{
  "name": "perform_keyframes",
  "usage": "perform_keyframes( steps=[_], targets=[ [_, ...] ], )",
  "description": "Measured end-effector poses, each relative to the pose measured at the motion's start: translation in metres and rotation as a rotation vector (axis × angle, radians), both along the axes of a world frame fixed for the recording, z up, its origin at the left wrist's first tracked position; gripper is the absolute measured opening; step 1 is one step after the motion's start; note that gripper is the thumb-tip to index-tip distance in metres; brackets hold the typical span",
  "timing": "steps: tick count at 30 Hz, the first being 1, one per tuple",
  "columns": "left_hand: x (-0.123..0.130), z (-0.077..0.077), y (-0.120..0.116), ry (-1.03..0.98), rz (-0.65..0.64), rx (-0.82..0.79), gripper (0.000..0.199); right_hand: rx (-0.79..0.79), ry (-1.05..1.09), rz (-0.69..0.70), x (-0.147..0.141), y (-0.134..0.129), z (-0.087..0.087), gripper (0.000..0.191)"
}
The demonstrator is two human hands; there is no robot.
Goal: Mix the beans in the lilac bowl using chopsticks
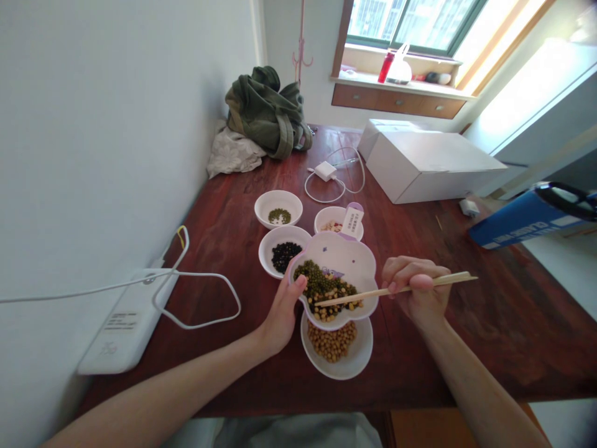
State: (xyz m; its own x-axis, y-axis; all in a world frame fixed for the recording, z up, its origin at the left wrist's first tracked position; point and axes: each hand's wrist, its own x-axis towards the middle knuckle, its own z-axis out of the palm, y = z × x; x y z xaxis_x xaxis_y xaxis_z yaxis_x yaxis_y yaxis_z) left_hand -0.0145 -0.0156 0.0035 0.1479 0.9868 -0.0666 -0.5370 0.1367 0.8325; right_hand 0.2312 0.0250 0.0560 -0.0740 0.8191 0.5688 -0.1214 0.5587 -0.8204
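My left hand (pixel 282 314) grips the left edge of a scalloped white bowl (pixel 359 258) with a purple rim, thumb over the rim. The bowl is tilted and holds mixed beans (pixel 326 287), green, black and yellow. In my right hand (pixel 417 289) is a pair of wooden chopsticks (pixel 373 293), their tips among the beans. Partly hidden beneath this bowl, a white bowl (pixel 361 358) holds yellow soybeans (pixel 333 343). Beyond it stand a bowl (pixel 267 255) of black beans, a bowl (pixel 263 211) with a few green beans, and a bowl (pixel 321 218) with pale and red bits.
A white power strip (pixel 125 323) and its cable lie along the left wall. Farther back are a white charger (pixel 325 170), a green bag (pixel 265 109) and a long white box (pixel 429 162). A blue bottle-shaped object (pixel 522 218) is at the right.
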Motion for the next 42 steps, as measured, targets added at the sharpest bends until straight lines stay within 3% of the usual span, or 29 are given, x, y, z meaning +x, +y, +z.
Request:
perform_keyframes(
  steps=[42],
  targets=[
    [0.0015, 0.0055, 0.0006, 0.012, 0.01, 0.019, 0.058, -0.097, 0.076, 0.061, 0.0005, 0.0052, -0.0031, 0.059]
  ],
)
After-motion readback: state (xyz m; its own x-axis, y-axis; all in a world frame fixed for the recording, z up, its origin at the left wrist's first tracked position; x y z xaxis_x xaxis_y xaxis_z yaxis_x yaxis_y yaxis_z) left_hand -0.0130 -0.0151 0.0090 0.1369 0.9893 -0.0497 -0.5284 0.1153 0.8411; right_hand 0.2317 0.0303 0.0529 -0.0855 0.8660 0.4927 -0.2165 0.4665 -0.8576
